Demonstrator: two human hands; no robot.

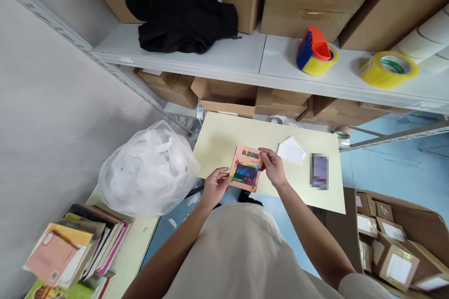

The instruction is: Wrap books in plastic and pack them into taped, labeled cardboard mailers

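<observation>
A thin pink book [246, 168] with colourful lettering and a dark picture in a rainbow frame is held up over the near edge of the pale table [224, 135]. My left hand [216, 186] grips its lower left side, thumb on the cover. At its upper right edge, my right hand [272, 167] pinches it between thumb and fingers. White paper slips [291, 150] lie on the table just beyond my right hand. Farther right on the table is a blurred purple rectangular item [319, 171].
A clear bag of white packing material [149, 173] stands left, behind a pile of books [94, 243]. On the shelf [245, 63] lie black clothing [189, 16], a tape dispenser [315, 51] and a yellow tape roll [388, 69]. A carton of small boxes [396, 238] sits right.
</observation>
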